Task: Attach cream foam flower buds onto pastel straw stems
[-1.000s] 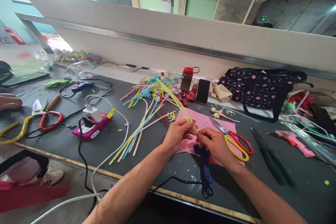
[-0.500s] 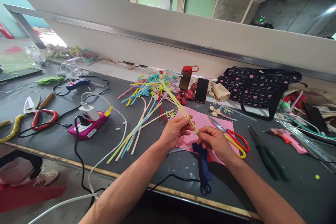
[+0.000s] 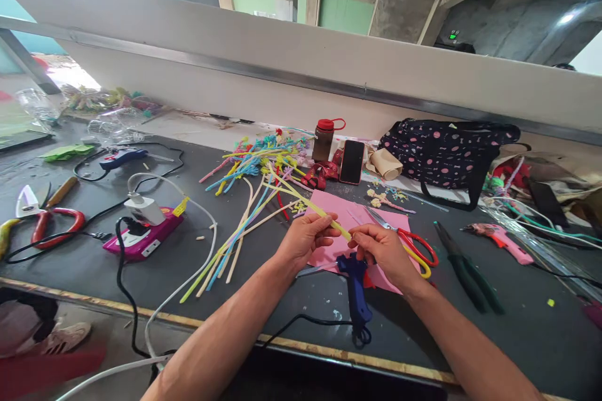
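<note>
A thin yellow pipe cleaner, seemingly doubled, slants from the loose pile down to my hands. My left hand pinches it along its length, between thumb and fingers. Close by, my right hand is closed on its near end, with the fingertips partly hiding it. Beneath both hands lies a pink sheet. A blue glue gun rests just below my right hand, and scissors with red and yellow handles lie to its right. Several loose pipe cleaners spread out left of my left hand.
Behind are a coloured pipe-cleaner heap, a red-capped bottle, a phone and a patterned bag. Dark-green-handled pliers and a pink glue gun lie right. A purple power strip with cords sits left.
The view has shifted slightly, moving the scene leftward. The far end of the yellow pipe cleaner hangs lower, with its strands spread. Both hands keep their pinch on it.
</note>
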{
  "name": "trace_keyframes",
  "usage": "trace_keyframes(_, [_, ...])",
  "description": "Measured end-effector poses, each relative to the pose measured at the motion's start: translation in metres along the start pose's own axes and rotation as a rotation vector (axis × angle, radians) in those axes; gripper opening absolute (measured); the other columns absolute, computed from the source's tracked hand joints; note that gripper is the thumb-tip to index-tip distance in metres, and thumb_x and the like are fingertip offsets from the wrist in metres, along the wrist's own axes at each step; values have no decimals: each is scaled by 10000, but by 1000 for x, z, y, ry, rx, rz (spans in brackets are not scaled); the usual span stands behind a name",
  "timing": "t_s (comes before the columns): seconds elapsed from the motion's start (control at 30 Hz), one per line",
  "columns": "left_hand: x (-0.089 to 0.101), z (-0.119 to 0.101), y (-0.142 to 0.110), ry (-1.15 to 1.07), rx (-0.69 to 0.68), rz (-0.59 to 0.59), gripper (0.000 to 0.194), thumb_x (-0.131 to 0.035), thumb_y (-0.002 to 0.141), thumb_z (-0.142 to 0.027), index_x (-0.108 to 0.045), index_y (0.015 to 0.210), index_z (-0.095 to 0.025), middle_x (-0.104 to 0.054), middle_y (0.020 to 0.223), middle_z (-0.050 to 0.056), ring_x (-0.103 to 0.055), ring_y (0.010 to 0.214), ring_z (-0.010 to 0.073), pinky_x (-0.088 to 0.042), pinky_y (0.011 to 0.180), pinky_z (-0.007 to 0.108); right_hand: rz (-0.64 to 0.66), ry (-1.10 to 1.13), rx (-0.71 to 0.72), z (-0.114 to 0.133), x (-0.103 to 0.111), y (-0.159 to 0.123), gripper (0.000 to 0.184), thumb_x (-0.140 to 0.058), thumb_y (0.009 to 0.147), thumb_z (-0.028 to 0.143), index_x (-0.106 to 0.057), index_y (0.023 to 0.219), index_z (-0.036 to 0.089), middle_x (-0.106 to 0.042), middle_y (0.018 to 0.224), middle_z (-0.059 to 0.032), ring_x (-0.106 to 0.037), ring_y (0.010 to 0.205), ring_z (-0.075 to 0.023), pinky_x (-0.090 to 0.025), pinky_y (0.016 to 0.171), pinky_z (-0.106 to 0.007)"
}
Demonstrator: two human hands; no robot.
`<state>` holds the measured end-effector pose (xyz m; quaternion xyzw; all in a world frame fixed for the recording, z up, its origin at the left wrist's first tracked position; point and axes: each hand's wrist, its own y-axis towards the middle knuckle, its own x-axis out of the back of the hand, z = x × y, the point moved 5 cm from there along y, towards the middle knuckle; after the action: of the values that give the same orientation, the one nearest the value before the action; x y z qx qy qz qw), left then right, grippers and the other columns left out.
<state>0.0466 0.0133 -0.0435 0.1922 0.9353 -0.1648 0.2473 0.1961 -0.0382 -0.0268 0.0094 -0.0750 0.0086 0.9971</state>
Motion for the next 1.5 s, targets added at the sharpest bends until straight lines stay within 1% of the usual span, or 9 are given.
trace_keyframes(0.13, [-1,0,-1,-14,-4,0,189,-638,743,-208,-644,896,-97,-685,757,69,-642,609,91,-501,484,132,-16,1,45,2,-6,-3,290,-635,714,357,-621,936,172,-623,660,-6,-582,546,-128,-411,422,-210])
trace_keyframes(0.3, [-2,2,-1,4,16,-6,191,-646,734,-210,-645,888,-97,-688,736,75,-637,584,90,-492,471,129,1,14,75,1,-10,-2,291,-627,728,379,-615,938,177,-632,689,-16,-615,594,-147,-451,443,-221])
trace_keyframes(0.43, [-2,4,-1,33,27,-5,193,-649,729,-199,-649,889,-92,-682,686,74,-627,562,87,-483,470,124,5,15,86,2,-10,-2,302,-611,746,403,-617,936,167,-653,742,-42,-615,598,-142,-455,450,-220])
trace_keyframes(0.57, [-1,5,0,53,20,-14,178,-644,729,-181,-654,882,-90,-673,658,67,-622,552,87,-482,468,128,-4,8,75,1,-9,-2,292,-605,754,393,-616,930,160,-645,724,-40,-607,581,-136,-450,440,-214])
trace_keyframes(0.8, [-1,0,-1,27,-46,-61,154,-643,722,-163,-657,860,-96,-685,765,76,-636,612,100,-493,479,140,-36,-22,97,1,-9,-2,238,-607,750,325,-610,926,165,-636,702,-30,-612,622,-152,-470,487,-236])
trace_keyframes(0.97, [-1,0,-2,68,-62,-48,187,-663,707,-208,-659,859,-99,-686,739,68,-632,607,97,-488,487,145,-59,-74,88,2,-8,-3,218,-583,765,308,-616,923,162,-637,717,-29,-601,585,-141,-449,466,-226])
trace_keyframes(1.07, [-3,1,-3,129,-68,-25,220,-671,698,-244,-660,859,-96,-686,702,70,-628,595,105,-479,481,150,-40,-144,93,3,-8,-3,202,-522,804,316,-634,870,161,-633,709,-26,-580,546,-127,-415,439,-214])
trace_keyframes(1.23, [-7,1,-6,187,-71,4,248,-676,686,-271,-662,857,-92,-692,716,83,-629,593,115,-466,466,156,-4,-253,101,5,-8,-2,188,-497,814,276,-641,761,167,-628,669,-2,-546,503,-100,-411,498,-215])
trace_keyframes(1.5, [-8,1,-6,200,-70,32,252,-674,686,-282,-662,851,-92,-691,697,78,-630,583,115,-458,464,157,75,-311,70,7,-13,-6,215,-465,831,306,-612,751,171,-598,638,14,-515,471,-91,-383,479,-209])
